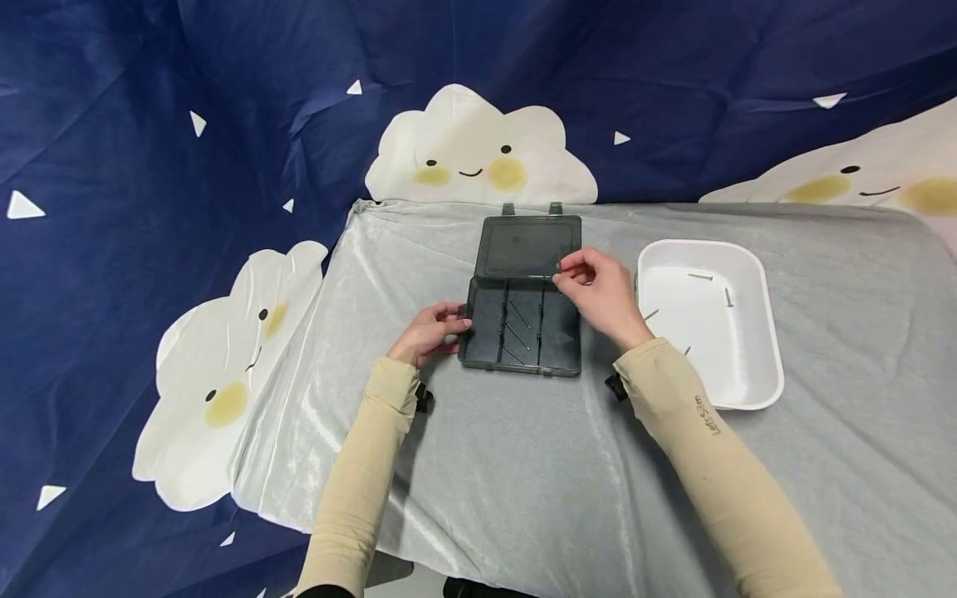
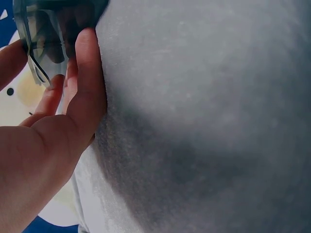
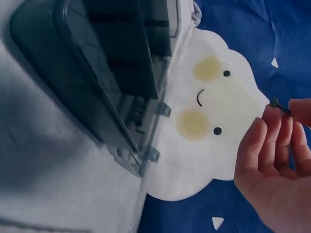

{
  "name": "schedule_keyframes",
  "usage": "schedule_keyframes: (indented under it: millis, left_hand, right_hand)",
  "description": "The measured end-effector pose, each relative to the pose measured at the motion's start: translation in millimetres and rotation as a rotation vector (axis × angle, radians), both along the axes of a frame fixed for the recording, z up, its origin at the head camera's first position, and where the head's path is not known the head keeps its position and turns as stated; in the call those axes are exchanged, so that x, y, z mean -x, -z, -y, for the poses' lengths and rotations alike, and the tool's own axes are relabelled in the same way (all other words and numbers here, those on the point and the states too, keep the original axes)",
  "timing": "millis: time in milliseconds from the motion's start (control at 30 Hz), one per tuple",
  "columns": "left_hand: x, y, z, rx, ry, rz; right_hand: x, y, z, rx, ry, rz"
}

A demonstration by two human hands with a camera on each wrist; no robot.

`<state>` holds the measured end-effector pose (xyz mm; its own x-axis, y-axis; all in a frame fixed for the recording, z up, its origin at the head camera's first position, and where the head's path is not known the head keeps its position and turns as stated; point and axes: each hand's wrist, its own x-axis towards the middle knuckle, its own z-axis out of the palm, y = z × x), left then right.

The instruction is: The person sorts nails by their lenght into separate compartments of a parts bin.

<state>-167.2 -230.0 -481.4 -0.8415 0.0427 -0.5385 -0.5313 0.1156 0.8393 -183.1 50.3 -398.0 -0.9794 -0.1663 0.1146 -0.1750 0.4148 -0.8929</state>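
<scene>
Right wrist, nail (image 3: pixel 275 102) pinched in right hand (image 3: pixel 278 182)

Sleeves: left sleeve (image 1: pixel 351 482) and right sleeve (image 1: pixel 728 473) both beige, close-fitting, lightly creased, ending at the wrists. Right one marked with small dark lettering (image 1: pixel 706 415) — I can't read it surely. Small black fitting (image 1: pixel 424 399) at the left cuff's inner side, a matching black piece (image 1: pixel 616 388) at the right — black band (image 1: pixel 325 591) at the left sleeve's elbow end.
</scene>
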Motion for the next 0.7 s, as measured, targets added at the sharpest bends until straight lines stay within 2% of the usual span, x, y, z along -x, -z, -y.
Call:
schedule_keyframes:
  millis: [533,700]
  left_hand:
    - [-0.1,0.8,-0.1,0.008,0.009,-0.007]
    - [-0.4,0.0,-0.3,0.010,0.009,-0.005]
  right_hand:
    - [19.8,14.9,19.8,-0.162,-0.120,0.109]
    - [23.6,20.1,23.3,-0.206,-0.133,0.112]
